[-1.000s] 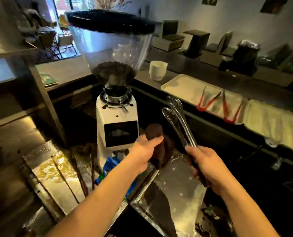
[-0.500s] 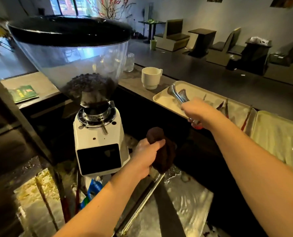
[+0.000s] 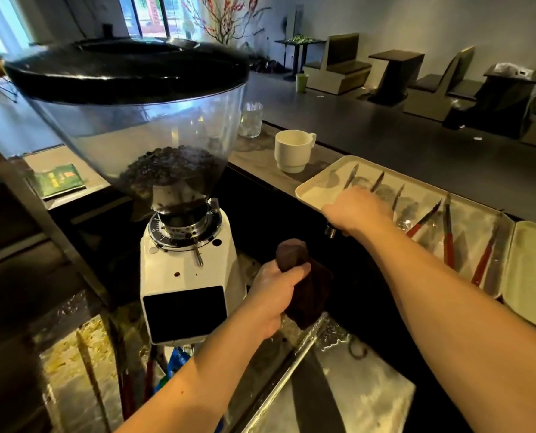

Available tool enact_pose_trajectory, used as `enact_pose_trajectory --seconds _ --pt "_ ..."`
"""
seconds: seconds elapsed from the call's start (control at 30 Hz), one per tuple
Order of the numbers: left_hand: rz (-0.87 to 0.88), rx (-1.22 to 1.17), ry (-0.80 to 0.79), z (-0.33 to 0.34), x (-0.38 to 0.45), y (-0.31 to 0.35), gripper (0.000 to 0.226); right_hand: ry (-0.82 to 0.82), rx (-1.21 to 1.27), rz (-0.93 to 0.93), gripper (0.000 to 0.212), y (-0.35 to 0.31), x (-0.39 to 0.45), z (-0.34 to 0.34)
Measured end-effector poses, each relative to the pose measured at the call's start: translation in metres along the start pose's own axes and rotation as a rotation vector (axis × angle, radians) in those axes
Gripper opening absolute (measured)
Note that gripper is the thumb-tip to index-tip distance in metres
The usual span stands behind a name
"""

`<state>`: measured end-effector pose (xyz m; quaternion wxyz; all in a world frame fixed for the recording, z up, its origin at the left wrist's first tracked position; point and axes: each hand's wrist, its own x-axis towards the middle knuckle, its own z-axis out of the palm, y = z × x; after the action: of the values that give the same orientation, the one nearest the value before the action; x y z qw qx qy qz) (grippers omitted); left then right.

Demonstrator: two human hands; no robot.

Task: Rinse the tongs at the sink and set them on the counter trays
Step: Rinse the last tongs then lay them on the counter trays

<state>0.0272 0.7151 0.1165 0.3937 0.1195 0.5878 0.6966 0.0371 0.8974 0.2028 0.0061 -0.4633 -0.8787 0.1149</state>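
To lay them beside the red-handled pairs, the right hand grasps steel tongs over the tray at two o'clock, while the left hand clenches a brown cloth.

**Layout around the coffee grinder**

The coffee grinder stands on the lower bench. To its right, on the raised counter, a cup sits just left of the near tray, and a second tray adjoins that one further right. Several tongs lie side by side in the near tray. Behind the grinder's right side stands a glass. A packet lies to the grinder's left. The sink lies before it, to the right.
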Motion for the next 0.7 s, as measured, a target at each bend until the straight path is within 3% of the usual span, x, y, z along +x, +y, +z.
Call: enact_pose_trajectory --seconds 0.2,0.3,0.4,0.47,0.6,0.7 --pt "-0.011 -0.009 -0.012 -0.009 -0.004 0.000 0.014 -0.068 0.161 -0.012 0.057 0.001 -0.002 0.005" --pt "-0.025 -0.008 -0.001 -0.014 -0.011 -0.002 0.014 0.042 0.103 0.015 0.062 0.004 -0.013 0.002" --pt "-0.037 -0.016 -0.021 -0.020 -0.022 -0.008 0.009 0.122 0.030 -0.090 0.037 0.011 -0.038 0.009" --pt "-0.047 -0.037 -0.031 -0.025 -0.033 -0.014 0.013 0.079 0.068 -0.205 0.021 0.014 -0.063 0.023" --pt "-0.099 -0.073 -0.023 -0.041 -0.061 -0.032 0.014 -0.128 0.295 -0.290 0.017 0.010 -0.121 0.049" --pt "-0.170 -0.076 0.034 -0.061 -0.088 -0.053 0.025 -0.194 0.346 -0.314 0.014 0.002 -0.162 0.067"
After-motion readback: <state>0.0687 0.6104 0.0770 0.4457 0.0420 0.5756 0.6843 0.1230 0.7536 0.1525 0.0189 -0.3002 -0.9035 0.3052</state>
